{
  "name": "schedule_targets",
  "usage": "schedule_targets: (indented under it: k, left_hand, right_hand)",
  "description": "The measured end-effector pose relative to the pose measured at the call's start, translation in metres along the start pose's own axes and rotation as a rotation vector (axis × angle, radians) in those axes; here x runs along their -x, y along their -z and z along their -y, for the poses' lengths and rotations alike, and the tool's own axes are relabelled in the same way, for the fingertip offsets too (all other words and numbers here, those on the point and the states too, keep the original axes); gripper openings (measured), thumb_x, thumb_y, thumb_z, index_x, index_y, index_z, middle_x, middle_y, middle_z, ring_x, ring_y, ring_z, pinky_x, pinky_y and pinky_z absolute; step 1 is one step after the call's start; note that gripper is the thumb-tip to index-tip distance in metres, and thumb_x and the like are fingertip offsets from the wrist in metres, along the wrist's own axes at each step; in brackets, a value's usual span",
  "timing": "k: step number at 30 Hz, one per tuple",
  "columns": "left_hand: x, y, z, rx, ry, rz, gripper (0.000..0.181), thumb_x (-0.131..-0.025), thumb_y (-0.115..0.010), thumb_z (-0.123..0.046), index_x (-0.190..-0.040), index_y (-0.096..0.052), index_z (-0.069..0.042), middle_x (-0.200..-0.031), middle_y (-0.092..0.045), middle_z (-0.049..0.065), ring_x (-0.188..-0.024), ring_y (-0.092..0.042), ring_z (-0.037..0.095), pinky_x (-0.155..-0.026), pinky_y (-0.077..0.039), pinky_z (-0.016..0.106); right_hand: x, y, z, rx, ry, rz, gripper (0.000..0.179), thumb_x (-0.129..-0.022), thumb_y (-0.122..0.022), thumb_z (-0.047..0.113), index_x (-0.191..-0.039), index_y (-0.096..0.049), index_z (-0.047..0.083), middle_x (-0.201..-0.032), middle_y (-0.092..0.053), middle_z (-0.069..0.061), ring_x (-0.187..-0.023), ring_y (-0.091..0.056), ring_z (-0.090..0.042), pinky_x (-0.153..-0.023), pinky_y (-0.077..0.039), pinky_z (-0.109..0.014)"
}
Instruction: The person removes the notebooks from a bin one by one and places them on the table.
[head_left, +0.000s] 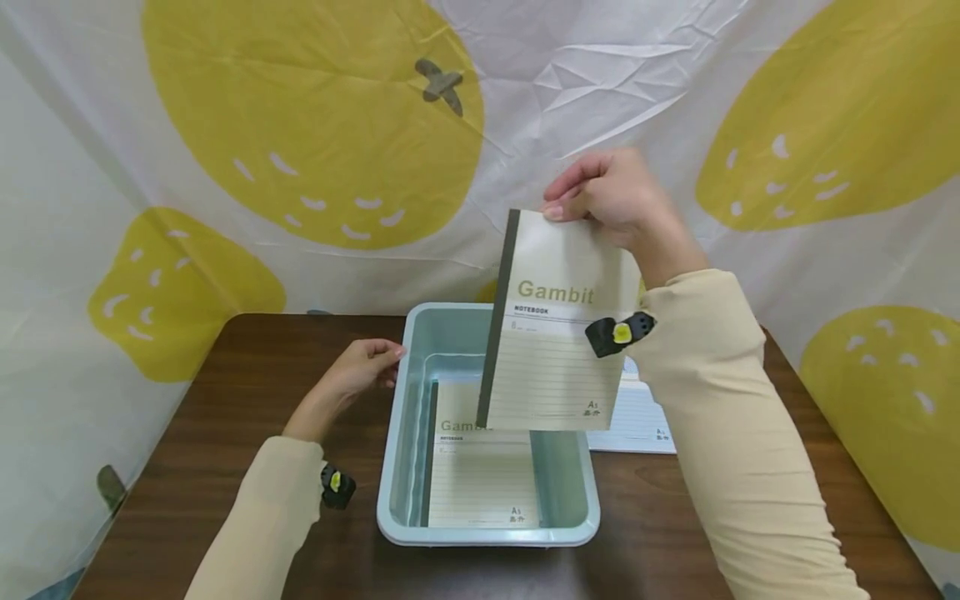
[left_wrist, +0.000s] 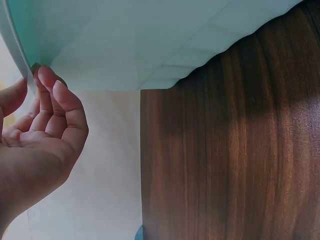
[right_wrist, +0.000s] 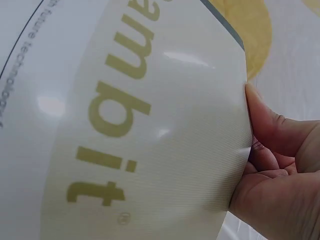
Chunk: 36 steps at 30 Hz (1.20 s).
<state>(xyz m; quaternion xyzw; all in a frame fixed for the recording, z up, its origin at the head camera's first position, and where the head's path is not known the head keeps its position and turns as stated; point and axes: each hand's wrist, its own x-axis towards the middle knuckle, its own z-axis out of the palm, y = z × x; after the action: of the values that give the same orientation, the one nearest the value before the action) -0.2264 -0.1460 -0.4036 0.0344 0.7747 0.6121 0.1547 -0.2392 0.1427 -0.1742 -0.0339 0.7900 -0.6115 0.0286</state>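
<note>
My right hand (head_left: pixel 611 196) pinches the top edge of a cream Gambit notebook (head_left: pixel 555 350) with a dark spine strip, holding it upright above the bin. In the right wrist view, the thumb (right_wrist: pixel 267 120) lies along the notebook's edge. A light blue plastic bin (head_left: pixel 390 467) stands on the table. My left hand (head_left: pixel 363 367) pinches its left rim near the far corner; the left wrist view has thumb and fingers on either side of the rim (left_wrist: pixel 20 50). Inside the bin lies a second Gambit notebook (head_left: pixel 483 483), its upper right part hidden behind the raised one.
Right of the bin, a notebook with a white and blue cover (head_left: pixel 637 417) lies on the dark wooden table (head_left: pixel 675 517), partly hidden by the right arm and raised notebook. Behind the table hangs a white cloth (head_left: pixel 517 108) printed with yellow fruit.
</note>
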Motion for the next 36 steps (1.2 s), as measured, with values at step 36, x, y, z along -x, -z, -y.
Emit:
schedule_targets:
  k: [36]
  left_hand:
    - [0.008, 0.006, 0.001, 0.013, 0.006, -0.013, 0.031, -0.095, -0.049, -0.018, -0.109, -0.055, 0.01, -0.086, -0.057, 0.01, -0.073, -0.055, 0.018, -0.075, -0.049, 0.037]
  right_hand:
    - [0.031, 0.105, -0.184, 0.332, -0.11, 0.007, 0.013, -0.076, -0.069, -0.004, -0.088, -0.064, -0.009, -0.068, -0.064, 0.0, -0.063, -0.06, -0.011, -0.057, -0.048, -0.024]
